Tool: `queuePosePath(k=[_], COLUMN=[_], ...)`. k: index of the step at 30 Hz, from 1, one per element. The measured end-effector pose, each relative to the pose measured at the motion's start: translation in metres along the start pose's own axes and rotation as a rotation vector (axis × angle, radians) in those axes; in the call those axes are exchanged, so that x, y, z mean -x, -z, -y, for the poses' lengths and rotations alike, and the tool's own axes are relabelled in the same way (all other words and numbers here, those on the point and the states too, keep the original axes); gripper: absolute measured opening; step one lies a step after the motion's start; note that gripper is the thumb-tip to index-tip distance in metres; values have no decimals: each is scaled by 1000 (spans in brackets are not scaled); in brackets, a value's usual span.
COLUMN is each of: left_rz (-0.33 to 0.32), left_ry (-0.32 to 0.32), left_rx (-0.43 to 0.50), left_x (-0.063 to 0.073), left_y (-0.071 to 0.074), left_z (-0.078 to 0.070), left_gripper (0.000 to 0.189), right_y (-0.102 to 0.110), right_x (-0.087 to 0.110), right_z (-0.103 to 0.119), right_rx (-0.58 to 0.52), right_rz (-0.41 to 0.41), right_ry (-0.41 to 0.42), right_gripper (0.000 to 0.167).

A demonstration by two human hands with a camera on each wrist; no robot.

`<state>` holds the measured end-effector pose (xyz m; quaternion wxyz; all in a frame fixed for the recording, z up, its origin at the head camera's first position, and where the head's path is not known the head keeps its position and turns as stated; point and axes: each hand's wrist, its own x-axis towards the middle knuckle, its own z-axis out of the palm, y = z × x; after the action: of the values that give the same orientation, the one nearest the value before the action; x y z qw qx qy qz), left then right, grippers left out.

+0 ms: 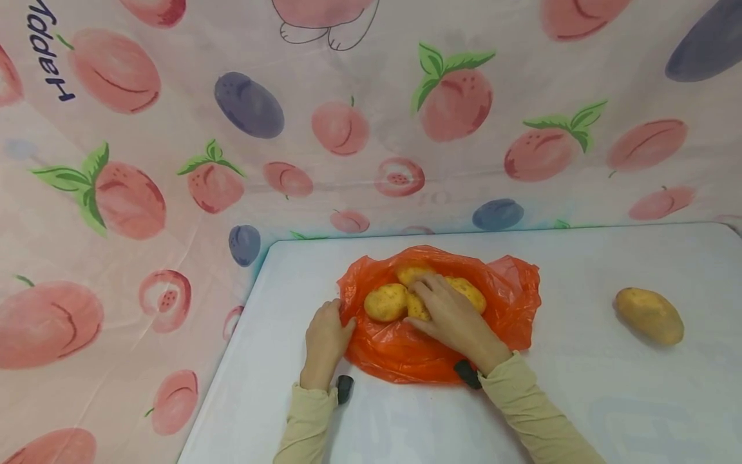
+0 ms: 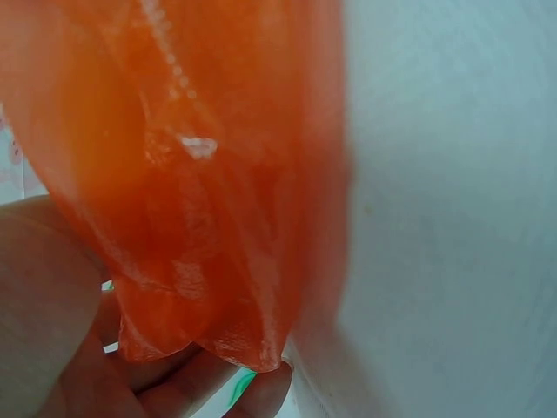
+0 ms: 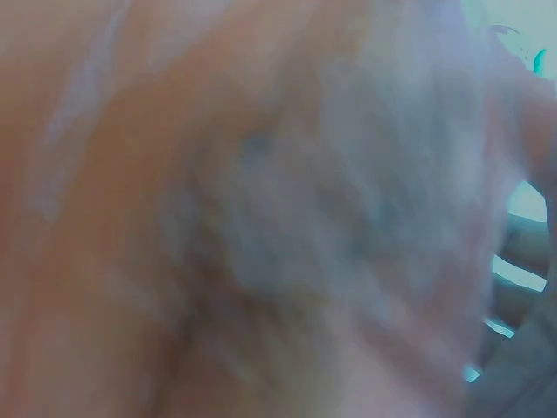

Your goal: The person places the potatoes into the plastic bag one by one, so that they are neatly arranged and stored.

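Note:
An orange plastic bag (image 1: 400, 354) lies spread on the white table, with several yellow potatoes (image 1: 385, 303) grouped on it. At the bag's left edge my left hand (image 1: 326, 335) holds the plastic between thumb and fingers. The left wrist view shows the thin orange plastic (image 2: 200, 261) hanging between the thumb and the fingers (image 2: 196, 383). My right hand (image 1: 455, 319) reaches over the group and grips a potato (image 1: 417, 308) at its front, thumb on the near side and fingers on the far side. The right wrist view is too blurred to make out the potato.
A lone potato (image 1: 649, 316) lies on the table (image 1: 580, 393) to the right of the bag. A cloth printed with fruit (image 1: 371, 77) rises behind the table and along its left side. Dark wrist cameras (image 1: 344, 389) sit by both sleeves.

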<state>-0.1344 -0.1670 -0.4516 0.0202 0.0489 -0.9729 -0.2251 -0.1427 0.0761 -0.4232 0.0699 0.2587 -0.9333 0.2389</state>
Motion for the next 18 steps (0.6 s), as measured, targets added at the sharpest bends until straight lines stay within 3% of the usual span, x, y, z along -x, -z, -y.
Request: queuePosePath(k=[10,18], left_rz=[5,16], left_ry=[-1,11], left_rx=[5,14], left_x=[0,0], left_y=[1,1], left_z=[-1,-1], left_gripper=[44,46], right_y=[14,21], right_x=[6,14], right_z=[-3,-7], right_rx=[26,47], right_rz=[-3,-45], right_ry=[-24,22], right_gripper=[59,63])
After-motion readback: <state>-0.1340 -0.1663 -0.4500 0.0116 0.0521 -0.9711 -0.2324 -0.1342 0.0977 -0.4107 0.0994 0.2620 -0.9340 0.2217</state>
